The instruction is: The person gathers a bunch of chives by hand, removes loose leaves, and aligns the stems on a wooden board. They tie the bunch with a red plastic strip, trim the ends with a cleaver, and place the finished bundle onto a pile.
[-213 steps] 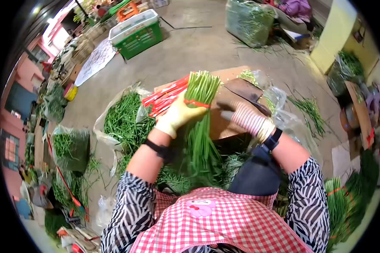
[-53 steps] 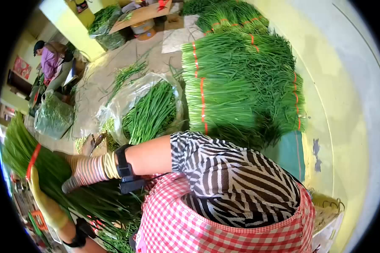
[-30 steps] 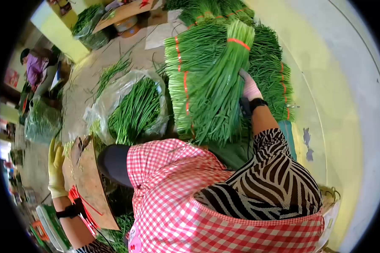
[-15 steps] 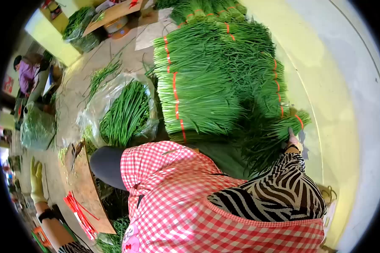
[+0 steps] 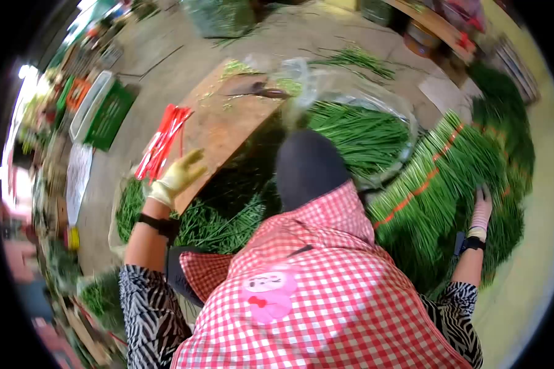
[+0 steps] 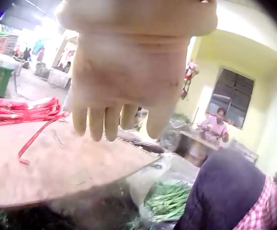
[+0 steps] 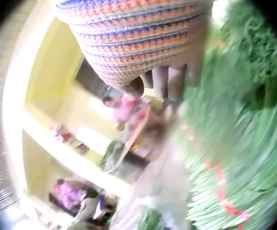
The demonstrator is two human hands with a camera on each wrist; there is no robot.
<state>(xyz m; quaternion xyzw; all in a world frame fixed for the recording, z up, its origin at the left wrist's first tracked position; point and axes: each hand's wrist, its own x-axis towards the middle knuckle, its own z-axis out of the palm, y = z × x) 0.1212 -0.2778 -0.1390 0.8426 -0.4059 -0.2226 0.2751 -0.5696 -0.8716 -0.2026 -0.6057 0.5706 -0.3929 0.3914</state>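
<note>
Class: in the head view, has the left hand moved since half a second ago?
Yes, inward, towards the wearer, judged against the board: the left hand appeared beyond its far side; now it overlaps the end near the red strips.

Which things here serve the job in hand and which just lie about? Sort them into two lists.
Apparently for the job:
red-tied green bundles, at the right hand
red strips, near the left hand
brown board
dark tool on it
bagged greens

Probably just lying about:
green crate
patterned white sheet
stray stalks on the floor
</note>
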